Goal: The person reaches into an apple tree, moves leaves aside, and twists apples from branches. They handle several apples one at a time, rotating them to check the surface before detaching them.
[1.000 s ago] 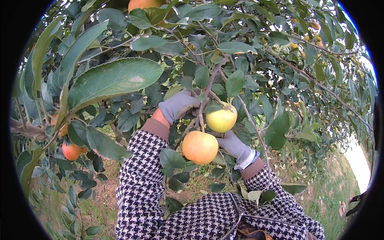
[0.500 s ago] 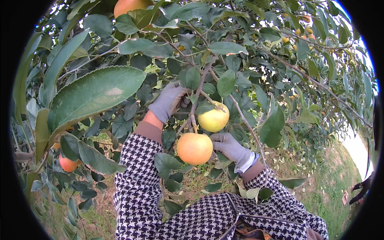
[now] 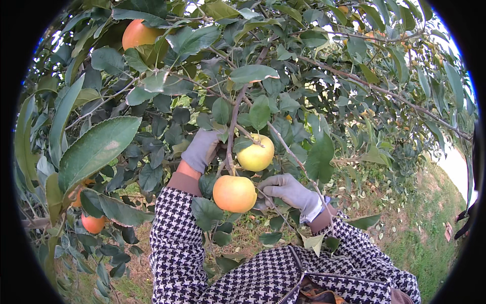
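Two apples hang close together in front of me, a yellow apple (image 3: 256,152) above and an orange-yellow apple (image 3: 234,193) below it. Beside the branch (image 3: 233,126) that bears them is my left hand (image 3: 201,150) in a grey glove; its fingers go behind the branch and leaves, so their grip is hidden. Just right of the lower apple, my right hand (image 3: 292,193), also gloved in grey, has its thumb and fingers pinched together on a thin twig (image 3: 274,206). The twig slants down from the fingertips. Neither apple is in a hand.
A large leaf (image 3: 98,149) stands close on the left. Another orange apple (image 3: 139,34) hangs at the upper left, and a reddish apple (image 3: 93,223) lower left. A long bare branch (image 3: 385,90) crosses the right side. Grass (image 3: 420,243) lies below.
The view has shifted, so the branch and apples sit further left. My right hand has come away from behind the lower apple, and the twig at its fingertips now shows.
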The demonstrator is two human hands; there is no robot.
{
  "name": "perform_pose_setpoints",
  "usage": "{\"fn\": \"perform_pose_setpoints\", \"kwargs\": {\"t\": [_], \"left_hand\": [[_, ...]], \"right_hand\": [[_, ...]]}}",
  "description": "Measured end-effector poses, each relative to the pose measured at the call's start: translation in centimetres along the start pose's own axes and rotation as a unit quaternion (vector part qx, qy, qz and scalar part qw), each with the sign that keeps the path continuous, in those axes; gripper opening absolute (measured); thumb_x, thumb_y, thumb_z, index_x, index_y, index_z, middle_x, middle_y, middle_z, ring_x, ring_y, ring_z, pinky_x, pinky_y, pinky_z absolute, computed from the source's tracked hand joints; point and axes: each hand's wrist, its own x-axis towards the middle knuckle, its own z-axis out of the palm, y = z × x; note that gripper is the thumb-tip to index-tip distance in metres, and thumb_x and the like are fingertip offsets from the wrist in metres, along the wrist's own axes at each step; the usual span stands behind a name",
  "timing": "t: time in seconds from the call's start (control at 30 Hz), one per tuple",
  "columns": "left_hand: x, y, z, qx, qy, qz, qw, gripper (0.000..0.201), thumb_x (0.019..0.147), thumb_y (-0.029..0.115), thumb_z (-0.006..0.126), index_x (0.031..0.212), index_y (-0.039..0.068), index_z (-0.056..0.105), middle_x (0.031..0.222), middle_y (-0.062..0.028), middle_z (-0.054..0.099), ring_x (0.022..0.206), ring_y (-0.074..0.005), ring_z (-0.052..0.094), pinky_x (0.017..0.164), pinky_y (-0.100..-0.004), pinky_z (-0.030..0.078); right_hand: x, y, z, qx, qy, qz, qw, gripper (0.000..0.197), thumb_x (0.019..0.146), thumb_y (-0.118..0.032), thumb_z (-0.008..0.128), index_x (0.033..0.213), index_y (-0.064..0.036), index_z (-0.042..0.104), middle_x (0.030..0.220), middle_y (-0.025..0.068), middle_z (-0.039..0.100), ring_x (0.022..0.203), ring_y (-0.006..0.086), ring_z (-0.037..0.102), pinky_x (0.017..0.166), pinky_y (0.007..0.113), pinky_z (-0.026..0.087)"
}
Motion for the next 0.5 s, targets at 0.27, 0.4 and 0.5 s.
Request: {"fn": "perform_pose_setpoints", "kwargs": {"t": [0.27, 0.4, 0.5], "left_hand": [[2.1, -2.6, -3.2, 0.042, -0.216, 0.098, 0.971, 0.028, 0.095, 0.02, 0.062, 0.117, 0.003, 0.062, 0.106, -0.0074, 0.066, 0.096, -0.0203, 0.064, 0.085, -0.0344, 0.053], [2.3, -3.7, -4.3, 0.277, -0.164, 0.248, 0.914, 0.025, 0.1, 0.026, 0.053, 0.111, 0.006, 0.062, 0.1, -0.0108, 0.067, 0.092, -0.0273, 0.066, 0.082, -0.0357, 0.053], [1.1, -2.1, -3.6, 0.461, -0.112, 0.159, 0.866, 0.024, 0.099, 0.021, 0.055, 0.113, 0.004, 0.062, 0.1, -0.0093, 0.068, 0.092, -0.0248, 0.067, 0.082, -0.0343, 0.054]], "right_hand": [[-0.2, -0.2, 0.8, -0.011, 0.005, 0.013, 1.0, 0.025, 0.094, -0.01, 0.059, 0.112, 0.0059, 0.065, 0.088, 0.0045, 0.067, 0.074, 0.0098, 0.061, 0.07, 0.025, 0.051], [-0.1, 0.4, 0.2, -0.001, -0.025, 0.006, 1.0, 0.025, 0.094, -0.009, 0.059, 0.113, 0.0061, 0.065, 0.091, 0.0057, 0.068, 0.074, 0.0114, 0.063, 0.069, 0.026, 0.052], [-0.1, 0.5, 0.2, 0.001, -0.021, 0.023, 1.0, 0.025, 0.095, -0.011, 0.058, 0.113, 0.0056, 0.065, 0.09, 0.005, 0.067, 0.073, 0.0112, 0.063, 0.069, 0.026, 0.051]]}}
